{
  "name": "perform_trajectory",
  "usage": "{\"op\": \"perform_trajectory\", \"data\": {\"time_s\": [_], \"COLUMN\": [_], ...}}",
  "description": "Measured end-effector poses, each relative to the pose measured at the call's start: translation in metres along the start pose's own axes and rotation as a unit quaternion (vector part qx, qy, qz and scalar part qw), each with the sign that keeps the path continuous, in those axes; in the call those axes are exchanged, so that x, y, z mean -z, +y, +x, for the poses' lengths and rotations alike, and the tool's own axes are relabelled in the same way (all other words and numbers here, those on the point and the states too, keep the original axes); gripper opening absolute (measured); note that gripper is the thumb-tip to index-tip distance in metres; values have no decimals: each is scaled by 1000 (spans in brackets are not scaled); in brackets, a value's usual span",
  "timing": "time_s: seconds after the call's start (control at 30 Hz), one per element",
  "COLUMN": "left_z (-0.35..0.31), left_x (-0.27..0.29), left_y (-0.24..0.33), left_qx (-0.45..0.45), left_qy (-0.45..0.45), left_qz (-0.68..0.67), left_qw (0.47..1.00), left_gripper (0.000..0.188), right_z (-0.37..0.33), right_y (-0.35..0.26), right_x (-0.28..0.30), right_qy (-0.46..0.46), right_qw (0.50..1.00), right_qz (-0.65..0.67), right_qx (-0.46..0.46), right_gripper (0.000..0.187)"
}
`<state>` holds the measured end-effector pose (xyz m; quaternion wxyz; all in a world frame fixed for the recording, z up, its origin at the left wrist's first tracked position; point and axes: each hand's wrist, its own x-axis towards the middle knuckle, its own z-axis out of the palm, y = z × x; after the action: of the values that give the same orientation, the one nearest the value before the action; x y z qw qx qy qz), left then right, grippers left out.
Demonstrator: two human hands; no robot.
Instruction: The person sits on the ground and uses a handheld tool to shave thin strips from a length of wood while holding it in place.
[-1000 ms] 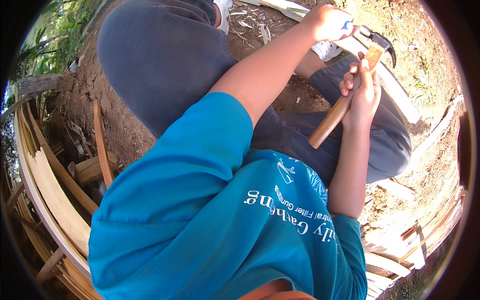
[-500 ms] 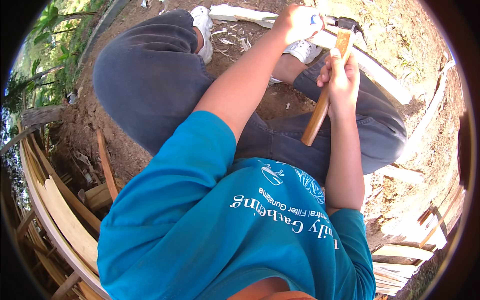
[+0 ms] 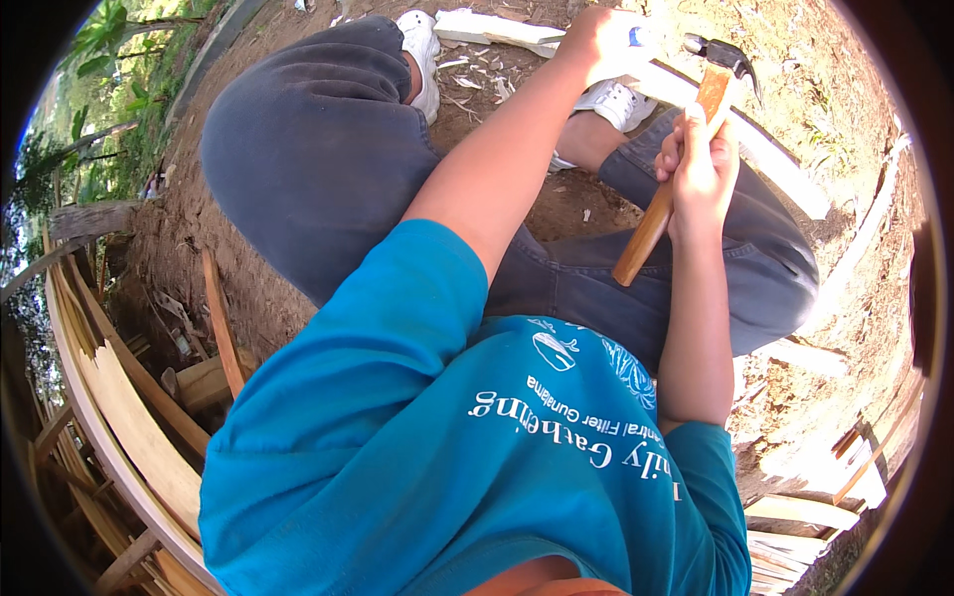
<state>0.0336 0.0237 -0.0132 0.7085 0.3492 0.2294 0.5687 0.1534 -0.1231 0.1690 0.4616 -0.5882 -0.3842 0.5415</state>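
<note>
My right hand grips a claw hammer by its brown wooden handle, thumb laid along it. The dark metal head points away from me, with the curved claw toward the right. To the left of that head, my left hand is closed over a long pale wooden strip; a blue ring shows on one finger. Bright sunlight washes out its fingertips, so what they pinch cannot be made out. A small gap separates the hammer head from this hand. The strip runs on both sides of the left hand, across my feet.
Wood shavings lie on the dirt beside my white shoe. My bent legs frame the work. Long split boards are stacked at the left, and more pale wood pieces lie at the lower right.
The hammer head has moved right, away from my left hand, widening the gap between them. My left hand stays over the wooden strip. The whole view has shifted slightly.
</note>
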Motion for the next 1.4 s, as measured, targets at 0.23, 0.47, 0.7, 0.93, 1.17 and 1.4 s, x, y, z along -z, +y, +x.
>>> {"op": "perform_trajectory", "data": {"time_s": [0.23,0.47,0.7,0.93,1.17,1.4], "left_z": [-21,22,9,-18,-15,-15], "left_x": [-25,-22,-19,-15,-13,-7], "left_y": [29,48,36,16,11,3], "left_qx": [-78,249,75,-182,-166,-160], "left_qy": [31,-3,-70,-12,-11,-8], "left_qz": [528,414,442,451,493,477], "left_qw": [845,876,891,873,854,864], "left_gripper": [15,13,13,15,20,22], "right_z": [2,3,2,2,2,0], "right_y": [7,18,23,19,17,22], "right_x": [-8,-10,-9,-11,-13,-9], "right_qy": [-6,10,36,16,23,7], "right_qw": [998,1000,999,997,996,995], "right_qz": [-38,-7,16,11,4,16], "right_qx": [-53,-2,-13,-70,-82,-99], "right_gripper": [16,14,10,12,14,14]}}
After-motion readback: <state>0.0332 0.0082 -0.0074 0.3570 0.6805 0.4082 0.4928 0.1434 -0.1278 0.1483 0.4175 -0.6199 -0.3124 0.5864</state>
